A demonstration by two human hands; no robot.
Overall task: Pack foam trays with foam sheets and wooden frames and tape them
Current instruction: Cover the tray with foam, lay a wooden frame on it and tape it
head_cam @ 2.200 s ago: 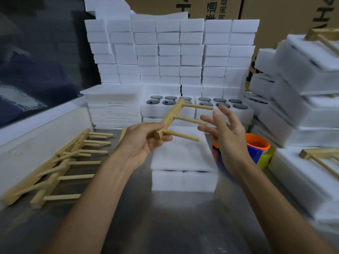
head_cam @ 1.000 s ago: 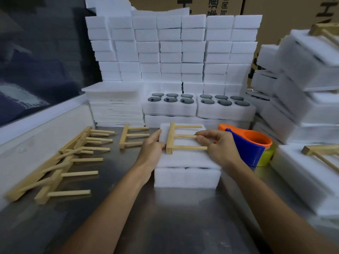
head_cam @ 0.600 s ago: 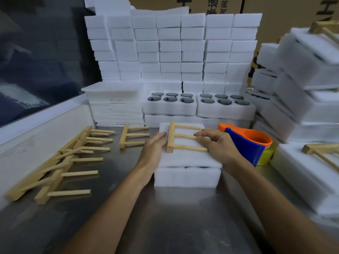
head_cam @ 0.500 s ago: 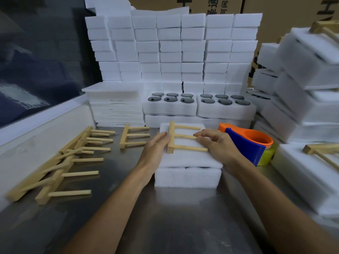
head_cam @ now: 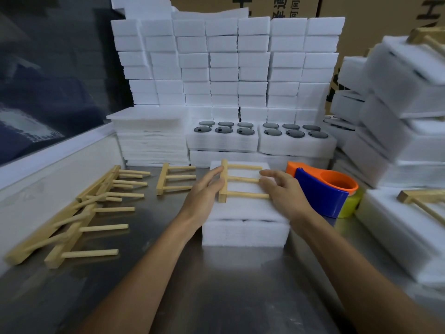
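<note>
From the head camera, the brown cardboard boxes (head_cam: pixel 361 10) at the back carry large black print, cut off by the top edge: Chinese characters that cannot be read whole, and a letter H at the far right. The wooden frame (head_cam: pixel 237 181), a pale square bar with three round dowels sticking out to the right like a comb, lies flat on a soft white foam sheet (head_cam: pixel 243 208) that covers a thick foam tray (head_cam: pixel 244 233) on the dull grey metal worktop (head_cam: pixel 216 285). The left hand (head_cam: pixel 204 192) rests straight fingers against the bar, its grip loose around nothing; the right hand (head_cam: pixel 283 191) lays relaxed fingers on the dowel tips, likewise grasping nothing. More frames (head_cam: pixel 79 213) lie heaped to the left. A blue and orange plastic tape dispenser (head_cam: pixel 322 191) stands just right of the tray. Behind, trays (head_cam: pixel 296 141) hold round grey discs before a wall of stacked white foam blocks (head_cam: pixel 226 63).
</note>
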